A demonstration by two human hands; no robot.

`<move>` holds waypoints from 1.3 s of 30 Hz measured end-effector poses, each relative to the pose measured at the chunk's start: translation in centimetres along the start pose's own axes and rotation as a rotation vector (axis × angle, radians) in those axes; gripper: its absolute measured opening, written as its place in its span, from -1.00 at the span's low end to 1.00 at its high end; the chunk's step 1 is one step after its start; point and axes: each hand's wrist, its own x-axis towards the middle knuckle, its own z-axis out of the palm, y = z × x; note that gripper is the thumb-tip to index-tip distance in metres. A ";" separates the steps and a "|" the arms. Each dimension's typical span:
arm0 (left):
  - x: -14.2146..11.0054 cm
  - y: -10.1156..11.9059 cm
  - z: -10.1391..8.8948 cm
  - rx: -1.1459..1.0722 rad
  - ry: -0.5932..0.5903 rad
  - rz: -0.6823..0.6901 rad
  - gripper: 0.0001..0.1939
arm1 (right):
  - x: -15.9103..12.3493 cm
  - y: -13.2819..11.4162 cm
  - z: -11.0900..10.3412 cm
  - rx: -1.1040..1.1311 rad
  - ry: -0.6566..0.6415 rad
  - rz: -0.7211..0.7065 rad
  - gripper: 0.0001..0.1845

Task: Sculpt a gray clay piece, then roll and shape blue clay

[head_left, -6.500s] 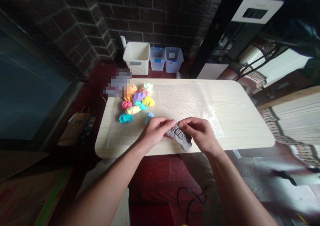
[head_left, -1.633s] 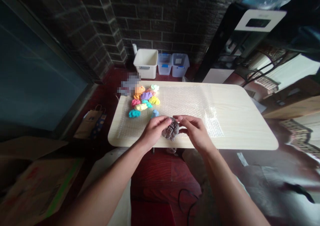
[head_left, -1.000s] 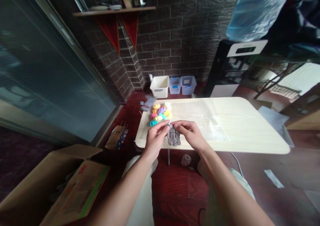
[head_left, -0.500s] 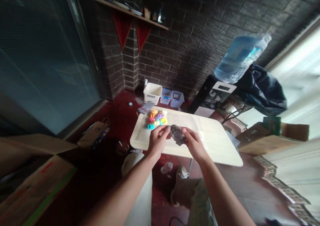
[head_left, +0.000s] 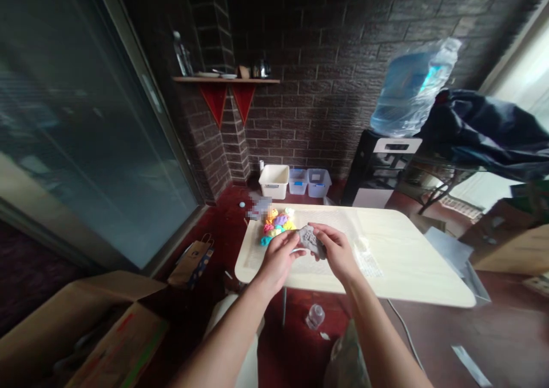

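A grey, flattened piece of what looks like modelling clay [head_left: 309,238], its face dimpled all over, is held above the table. My left hand [head_left: 278,258] pinches its left edge between thumb and fingers. On the opposite edge, my right hand [head_left: 338,250] grips with the thumb on top and fingers behind. Just beyond my left hand lies a cluster of soft, bright lumps [head_left: 281,221] in orange, pink, purple, yellow and turquoise. My left hand hides part of the nearest lumps.
The cream table [head_left: 412,256] carries a thin clear sheet [head_left: 343,222]. Behind it stand a white bin [head_left: 274,182], clear tubs [head_left: 318,183] and a water dispenser [head_left: 381,165]. Cardboard boxes [head_left: 115,342] are at the lower left; a clear plastic container [head_left: 315,316] lies on the floor.
My view has levelled and shifted, so the table appears lower. The grey piece has tilted and looks lighter, and my fingers have moved closer around it.
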 end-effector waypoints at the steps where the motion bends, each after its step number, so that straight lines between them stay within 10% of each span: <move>1: 0.5 0.0 0.3 0.008 -0.010 0.001 -0.57 | 0.6 -0.2 -0.2 0.010 0.003 -0.004 -0.62; 16: 11.5 -5.5 -3.5 -0.019 -0.038 -0.094 -0.65 | 9.9 5.1 -2.7 -0.109 0.106 0.040 -0.67; 25: 12.3 -6.0 -5.5 0.031 -0.233 -0.224 -0.53 | 9.4 6.0 -4.0 -0.285 0.086 0.121 -0.64; 39: 12.4 -6.9 -7.8 0.023 -0.103 -0.172 -0.46 | 9.6 7.0 -3.2 -0.327 -0.180 0.070 -0.42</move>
